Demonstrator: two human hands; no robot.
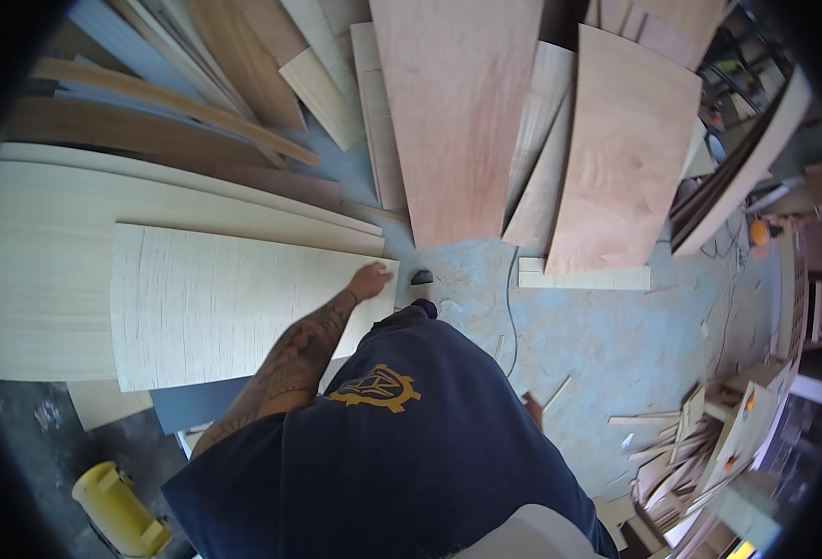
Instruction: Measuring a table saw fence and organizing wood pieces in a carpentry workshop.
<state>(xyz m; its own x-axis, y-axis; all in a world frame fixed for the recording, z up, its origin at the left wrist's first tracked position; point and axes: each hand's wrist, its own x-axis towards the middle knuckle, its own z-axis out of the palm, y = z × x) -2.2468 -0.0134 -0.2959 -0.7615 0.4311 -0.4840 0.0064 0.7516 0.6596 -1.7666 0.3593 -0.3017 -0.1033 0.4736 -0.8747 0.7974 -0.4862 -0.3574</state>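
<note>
A pale plywood sheet (234, 303) with fine dark grain lines stands on its long edge at my left, leaning on other sheets. At the end of it closest to me, my left hand (371, 280) is closed on its upper corner, the fingertips partly hidden at the edge. My left forearm crosses in front of the sheet. On my other side, only a small skin-toned patch, seemingly my right hand (534, 409), shows past my dark shirt. Its fingers cannot be made out, nor whether it holds anything.
Larger pale sheets (47, 270) stand behind the gripped one. Reddish plywood panels (467, 112) and a wide panel (625, 149) lean ahead. A cable (511, 326) crosses the floor. Wood offcuts (681, 447) are piled at the right, and a yellow bin (117, 512) stands at the lower left.
</note>
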